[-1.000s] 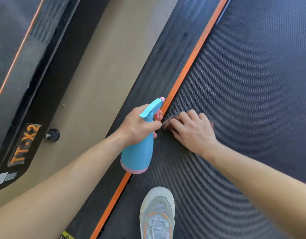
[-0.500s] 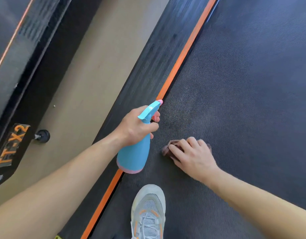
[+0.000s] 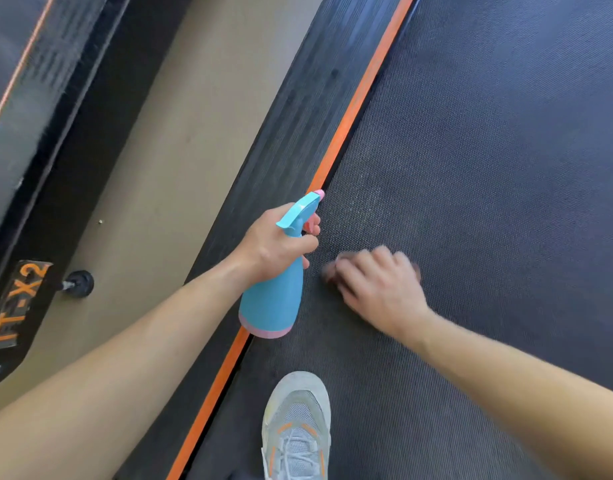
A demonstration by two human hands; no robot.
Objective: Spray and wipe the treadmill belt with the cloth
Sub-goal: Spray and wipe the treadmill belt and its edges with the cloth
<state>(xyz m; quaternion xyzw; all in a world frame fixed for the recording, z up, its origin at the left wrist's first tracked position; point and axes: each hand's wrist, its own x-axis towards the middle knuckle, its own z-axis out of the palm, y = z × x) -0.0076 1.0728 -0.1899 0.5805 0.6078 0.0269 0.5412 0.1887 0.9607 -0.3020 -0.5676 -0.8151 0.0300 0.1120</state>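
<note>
Two hands: left fingers [image 3: 300, 242] grip spray bottle [image 3: 272, 303], right fingers [image 3: 358, 270] clutch cloth [image 3: 328, 274] on belt [image 3: 471, 168]; label [image 3: 17, 306] reads FT-X2.

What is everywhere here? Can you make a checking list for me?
Surface: black textured treadmill belt, orange stripe along its left edge.
Job's things: blue plastic spray bottle with pink base, held near belt's left edge; small brown cloth on belt, mostly hidden.
Clutter: grey mesh sneaker on belt.
Hands: left hand grips bottle neck; right hand, blurred, curls over cloth.
Cables: nothing seen.
Surroundings: tan floor; black neighbouring machine labelled FT-X2.
</note>
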